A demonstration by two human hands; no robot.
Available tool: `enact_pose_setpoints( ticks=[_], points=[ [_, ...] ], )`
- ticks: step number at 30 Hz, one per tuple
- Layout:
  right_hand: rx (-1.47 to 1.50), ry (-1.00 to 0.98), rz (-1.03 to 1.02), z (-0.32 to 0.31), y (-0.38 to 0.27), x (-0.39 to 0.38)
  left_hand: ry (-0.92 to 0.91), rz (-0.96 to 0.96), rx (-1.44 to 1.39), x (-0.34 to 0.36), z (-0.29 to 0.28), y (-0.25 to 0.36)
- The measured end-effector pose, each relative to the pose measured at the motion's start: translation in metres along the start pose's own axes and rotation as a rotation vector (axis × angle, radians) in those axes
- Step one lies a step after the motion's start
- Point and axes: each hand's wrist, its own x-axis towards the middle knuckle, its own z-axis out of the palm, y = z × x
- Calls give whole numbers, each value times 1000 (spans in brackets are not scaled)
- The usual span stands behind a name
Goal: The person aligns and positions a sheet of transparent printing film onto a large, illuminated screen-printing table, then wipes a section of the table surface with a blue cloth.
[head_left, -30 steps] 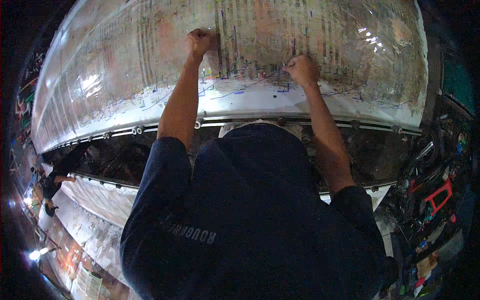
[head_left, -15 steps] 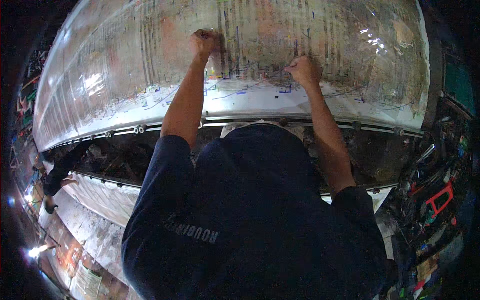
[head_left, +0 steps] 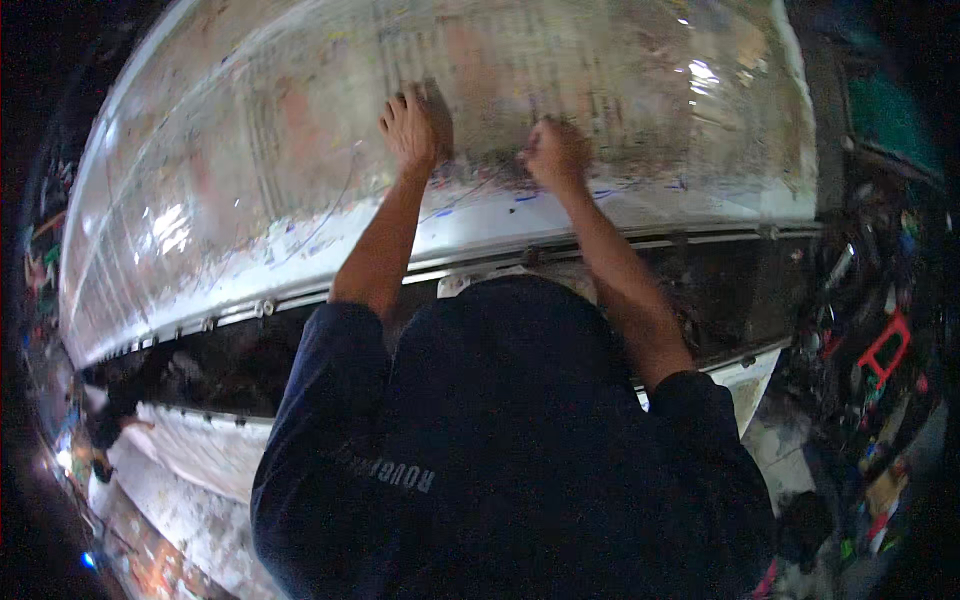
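My left hand (head_left: 410, 128) lies with its fingers apart on a wide, glossy sheet (head_left: 300, 140), stained with dark streaks, reddish patches and small coloured marks. My right hand (head_left: 556, 152) is lower and to the right over the same sheet, blurred, with curled fingers; whatever it holds, if anything, is too small to make out. A white band (head_left: 460, 208) runs along the sheet's near side, and below it a metal rail (head_left: 680, 233) with small round fittings crosses in front of my body.
A second pale panel (head_left: 200, 455) shows below the dark gap (head_left: 250, 350). At the left, a person in dark clothing (head_left: 115, 420) is bent beside it. At the right are jumbled items, a red frame (head_left: 885, 345) and a green surface (head_left: 890, 120) near the rim.
The view has shifted and tilted. My left hand has moved down the sheet and opened from a closed grip; my right hand has moved left and slightly down in the picture.
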Motion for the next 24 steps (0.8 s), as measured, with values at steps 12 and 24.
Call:
enact_pose_setpoints(
  ticks=[12,24],
  points=[
    [45,449,271,-128,252,-39,157,188,148,-42,5,64],
    [-54,420,283,-208,386,6,-232,-315,-393,-105,99,313]
  ],
)
